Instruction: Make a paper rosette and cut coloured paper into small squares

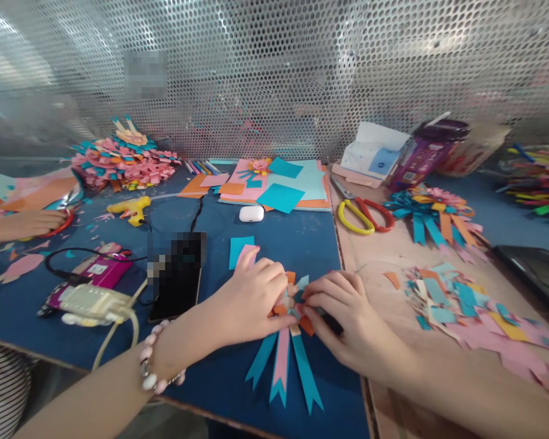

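Observation:
A paper rosette (281, 360) lies on the blue tabletop, with orange, teal and peach petals and forked blue and pink tails pointing toward me. My left hand (258, 296) presses its fingers and thumb on the left side of the petals. From the right, my right hand (341, 311) pinches the petals' edge. Both sets of fingertips meet over the rosette's centre and partly hide it. Under my right palm shows a small dark object that I cannot make out. Just beyond my left fingers lie a blue paper square (238, 251) and a pink paper strip.
At left, a co-worker's hand (25, 225) holds red-handled scissors. Around me are a yellow glue gun (132, 209), a phone (176, 280), a white earbud case (251, 213), yellow-and-red scissors (363, 213), stacked paper (318, 174), finished rosettes (128, 161) and paper scraps (466, 299).

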`<state>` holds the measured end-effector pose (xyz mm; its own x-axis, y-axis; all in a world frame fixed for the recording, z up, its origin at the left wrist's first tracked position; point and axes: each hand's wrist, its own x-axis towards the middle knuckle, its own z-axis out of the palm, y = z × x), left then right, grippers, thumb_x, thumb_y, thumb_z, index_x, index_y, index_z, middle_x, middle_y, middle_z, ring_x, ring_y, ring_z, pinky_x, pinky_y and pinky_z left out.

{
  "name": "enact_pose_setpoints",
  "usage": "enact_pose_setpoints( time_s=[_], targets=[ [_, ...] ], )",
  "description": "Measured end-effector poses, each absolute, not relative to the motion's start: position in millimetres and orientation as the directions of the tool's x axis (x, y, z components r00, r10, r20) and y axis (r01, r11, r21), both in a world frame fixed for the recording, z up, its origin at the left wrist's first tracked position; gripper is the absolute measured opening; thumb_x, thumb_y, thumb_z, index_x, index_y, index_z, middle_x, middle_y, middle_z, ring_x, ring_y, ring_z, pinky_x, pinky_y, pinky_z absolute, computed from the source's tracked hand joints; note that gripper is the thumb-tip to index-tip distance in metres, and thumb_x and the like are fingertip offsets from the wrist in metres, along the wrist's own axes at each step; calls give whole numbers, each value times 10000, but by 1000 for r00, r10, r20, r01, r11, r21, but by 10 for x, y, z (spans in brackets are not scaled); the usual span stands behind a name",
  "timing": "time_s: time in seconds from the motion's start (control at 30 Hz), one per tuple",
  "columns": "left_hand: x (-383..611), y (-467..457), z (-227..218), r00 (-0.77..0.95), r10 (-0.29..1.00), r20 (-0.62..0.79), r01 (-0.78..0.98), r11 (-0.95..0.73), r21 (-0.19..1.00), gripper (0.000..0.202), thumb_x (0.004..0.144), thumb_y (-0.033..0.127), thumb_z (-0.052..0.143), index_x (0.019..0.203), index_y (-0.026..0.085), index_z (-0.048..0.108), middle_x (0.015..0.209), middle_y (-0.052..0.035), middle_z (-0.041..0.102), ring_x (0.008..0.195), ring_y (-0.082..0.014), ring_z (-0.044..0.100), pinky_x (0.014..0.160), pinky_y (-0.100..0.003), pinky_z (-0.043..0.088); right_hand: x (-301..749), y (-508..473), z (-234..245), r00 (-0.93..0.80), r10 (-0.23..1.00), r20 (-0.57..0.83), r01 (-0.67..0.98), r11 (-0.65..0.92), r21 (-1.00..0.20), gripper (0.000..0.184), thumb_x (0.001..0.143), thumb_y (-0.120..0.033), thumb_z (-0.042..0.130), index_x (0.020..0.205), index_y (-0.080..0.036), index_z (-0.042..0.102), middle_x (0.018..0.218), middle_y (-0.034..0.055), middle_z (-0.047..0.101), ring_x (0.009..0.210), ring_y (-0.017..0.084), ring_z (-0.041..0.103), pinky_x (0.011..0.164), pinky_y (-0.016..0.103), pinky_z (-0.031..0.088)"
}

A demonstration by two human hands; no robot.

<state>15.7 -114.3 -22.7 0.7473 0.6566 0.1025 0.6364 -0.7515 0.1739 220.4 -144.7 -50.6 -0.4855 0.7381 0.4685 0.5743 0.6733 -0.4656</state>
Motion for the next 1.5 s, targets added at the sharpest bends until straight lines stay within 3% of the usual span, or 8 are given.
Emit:
enact_pose_setpoints(
  time_s=[0.2,0.33,0.47,0.63,0.83,1.17,1.37,1.5],
  targets=[
    [153,-1145,-234,747,659,83,641,-748,173,358,833,515,526,747,168,545,959,-42,548,991,-217,541,1095,-617,137,2198,-1444,-510,-500,726,471,576,686,-445,133,858,-122,514,786,-171,615,857,37,651,842,171,547,855,393,388],
    [155,-1155,-226,751,655,80,639,-753,157,303,838,466,534,773,171,549,957,-38,552,982,-210,544,1105,-601,133,2163,-1451,-561,-524,631,572,602,749,-275,89,826,-128,550,779,-168,613,829,30,670,864,189,586,926,436,376],
    [162,-1175,-228,741,665,92,654,-746,122,280,837,444,537,862,164,544,948,-49,571,1001,-224,541,1115,-574,144,2150,-1475,-599,-552,547,629,610,780,-142,48,799,-142,577,796,-164,619,925,36,700,928,215,606,972,465,360],
    [157,-1202,-240,745,660,97,653,-751,99,367,861,472,497,1040,154,541,1048,-89,592,1095,-257,521,1111,-578,147,2163,-1479,-586,-571,546,613,601,786,-141,52,804,-142,567,790,-173,607,1025,41,707,972,225,609,973,475,372],
    [151,-1198,-235,748,656,99,650,-755,90,431,880,523,441,1070,155,561,1064,-98,601,1109,-262,523,1107,-589,126,2166,-1478,-565,-557,577,598,610,772,-177,64,807,-133,558,787,-176,602,1038,50,709,973,229,612,962,491,386],
    [156,-1191,-209,731,679,69,668,-732,132,393,854,489,512,1065,165,578,1054,-87,598,1106,-253,527,1108,-579,138,2169,-1475,-561,-545,624,560,591,760,-271,78,810,-120,550,761,-173,579,889,47,710,959,219,613,978,497,381],
    [148,-1195,-212,726,684,74,669,-727,156,390,837,474,543,1086,174,562,1070,-82,593,1106,-248,527,1107,-585,130,2182,-1494,-548,-539,575,615,587,781,-215,93,807,-108,558,819,-173,623,1041,56,693,1016,228,593,978,494,381],
    [136,-1195,-212,730,680,72,662,-729,173,351,842,437,546,1091,189,552,1078,-67,591,1087,-232,536,1108,-592,110,2187,-1509,-566,-539,546,641,592,787,-172,104,814,-108,558,827,-172,639,933,28,706,970,217,601,990,489,365]
  ],
)
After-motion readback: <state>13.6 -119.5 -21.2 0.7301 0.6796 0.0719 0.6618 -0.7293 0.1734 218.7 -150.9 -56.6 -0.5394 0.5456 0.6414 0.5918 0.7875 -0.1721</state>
